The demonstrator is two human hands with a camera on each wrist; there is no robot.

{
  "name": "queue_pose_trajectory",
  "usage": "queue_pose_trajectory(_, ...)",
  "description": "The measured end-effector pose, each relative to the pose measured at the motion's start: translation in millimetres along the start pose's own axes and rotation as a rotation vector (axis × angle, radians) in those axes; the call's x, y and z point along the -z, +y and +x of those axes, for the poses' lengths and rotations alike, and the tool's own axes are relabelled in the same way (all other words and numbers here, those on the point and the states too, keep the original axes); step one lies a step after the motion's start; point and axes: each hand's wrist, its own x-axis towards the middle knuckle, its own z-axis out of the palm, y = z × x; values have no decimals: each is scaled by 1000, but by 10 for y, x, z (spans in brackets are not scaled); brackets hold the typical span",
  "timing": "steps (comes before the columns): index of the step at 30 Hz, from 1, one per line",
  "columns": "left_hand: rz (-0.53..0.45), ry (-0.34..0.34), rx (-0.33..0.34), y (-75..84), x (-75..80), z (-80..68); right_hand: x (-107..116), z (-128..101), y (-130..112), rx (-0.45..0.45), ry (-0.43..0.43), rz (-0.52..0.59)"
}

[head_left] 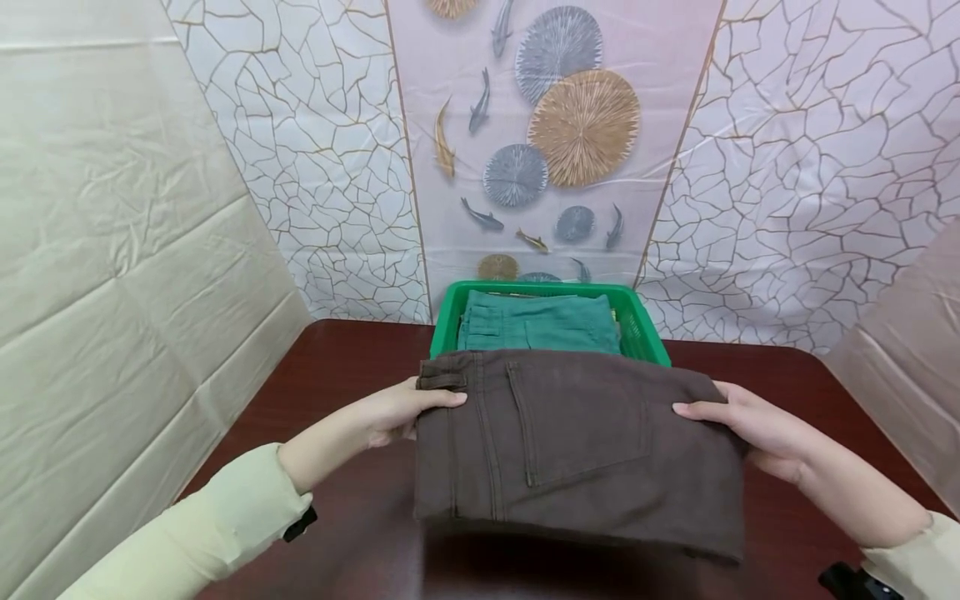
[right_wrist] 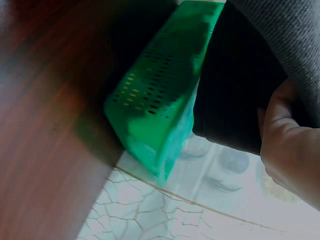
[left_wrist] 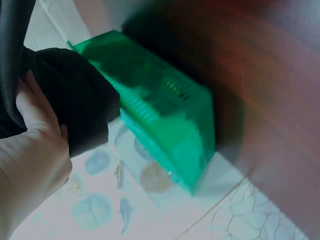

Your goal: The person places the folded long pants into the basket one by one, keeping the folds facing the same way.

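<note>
A folded pair of dark brown trousers is held up above the table, a back pocket facing me. My left hand grips its left edge by the belt loop, thumb on the front and fingers behind. On the opposite edge my right hand pinches the cloth the same way. Behind the trousers stands a green plastic basket, its front hidden by them in the head view. Folded teal trousers lie in the basket. Both wrist views show the dark cloth above the basket's perforated side.
The dark red wooden table extends to both sides of the basket. Behind it hangs a patterned cloth backdrop with fish and round motifs. Pale fabric walls off the left side, and similar fabric the right.
</note>
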Motion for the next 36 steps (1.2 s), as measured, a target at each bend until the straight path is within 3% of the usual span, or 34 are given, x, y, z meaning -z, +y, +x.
queue_pose_trajectory(9, 96, 81, 7, 272, 52, -24, 56, 31, -259, 1, 37, -77)
queue_pose_trajectory(13, 122, 118, 6, 392, 82, 45, 89, 115, -383, -11, 120, -150)
queue_pose_trajectory(18, 176, 175, 11, 537, 121, 221, 156, 320, -533, -38, 233, -211)
queue_pose_trajectory(26, 209, 218, -8, 699, 225, 583, 328, 671, -668, -51, 255, -301)
queue_pose_trajectory(30, 210, 219, -32, 692, 286, 764, 397, 858, -639, -12, 247, -281)
queue_pose_trajectory(36, 171, 165, -76, 574, 378, 962, 456, 1094, -514, 28, 254, -313)
